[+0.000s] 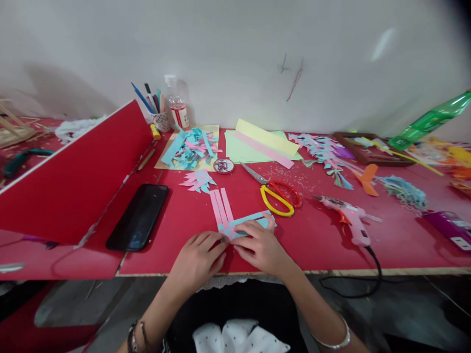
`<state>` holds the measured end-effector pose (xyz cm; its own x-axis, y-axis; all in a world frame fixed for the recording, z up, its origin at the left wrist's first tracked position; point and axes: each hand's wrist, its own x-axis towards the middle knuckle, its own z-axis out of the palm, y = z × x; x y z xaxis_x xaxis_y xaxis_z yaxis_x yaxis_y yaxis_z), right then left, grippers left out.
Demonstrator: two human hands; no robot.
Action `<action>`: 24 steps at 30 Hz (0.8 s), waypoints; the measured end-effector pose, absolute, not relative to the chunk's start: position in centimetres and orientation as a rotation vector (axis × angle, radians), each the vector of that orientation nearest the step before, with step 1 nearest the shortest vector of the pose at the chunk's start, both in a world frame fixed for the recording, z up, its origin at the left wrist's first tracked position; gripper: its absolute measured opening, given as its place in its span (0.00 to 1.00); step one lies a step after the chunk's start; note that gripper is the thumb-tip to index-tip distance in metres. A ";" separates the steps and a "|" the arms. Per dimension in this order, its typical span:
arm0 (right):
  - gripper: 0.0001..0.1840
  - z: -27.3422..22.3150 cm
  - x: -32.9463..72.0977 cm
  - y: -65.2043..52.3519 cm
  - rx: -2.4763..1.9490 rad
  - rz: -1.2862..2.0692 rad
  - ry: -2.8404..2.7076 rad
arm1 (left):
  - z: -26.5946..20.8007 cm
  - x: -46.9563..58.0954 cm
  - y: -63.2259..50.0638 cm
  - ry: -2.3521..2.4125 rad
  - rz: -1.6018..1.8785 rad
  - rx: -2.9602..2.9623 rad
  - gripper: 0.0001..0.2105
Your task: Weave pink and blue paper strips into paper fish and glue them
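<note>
Pink paper strips [222,206] and blue paper strips [259,216] cross each other in a small checkered weave near the table's front edge. The pink ones point away from me and the blue ones run to the right. My left hand [200,255] has its fingers closed at the lower left corner of the weave. My right hand [259,245] lies over the blue strips, its fingertips pinching the weave's lower edge. Fingers hide part of the crossing. Just beyond lies a finished-looking pink and blue woven piece [199,180] with pointed ends.
Scissors [274,193] with red and yellow handles lie ahead. A pink glue gun [348,215] with a black cord rests right, a black phone [138,217] left. A red board [91,181] stands at left. Cut paper strips [193,149] and coloured sheets [257,144] lie behind.
</note>
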<state>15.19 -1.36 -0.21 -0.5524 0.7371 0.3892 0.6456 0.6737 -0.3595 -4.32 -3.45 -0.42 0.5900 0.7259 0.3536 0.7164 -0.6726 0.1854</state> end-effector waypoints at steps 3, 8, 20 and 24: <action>0.08 -0.2 15.2 -1.3 -1.074 0.266 -2.358 | -0.1 -4.3 -3.4 1.265 0.609 2.823 0.11; 0.09 0.1 15.3 -1.5 -1.126 0.306 -2.351 | -0.1 -5.0 -3.6 1.245 0.595 2.779 0.11; 0.23 0.2 15.3 -1.2 -1.310 0.287 -2.394 | 0.0 -4.3 -2.2 1.544 0.507 2.505 0.16; 0.23 -0.1 15.3 -1.2 -1.277 0.309 -2.363 | 0.2 -4.3 -1.5 1.509 0.463 2.519 0.12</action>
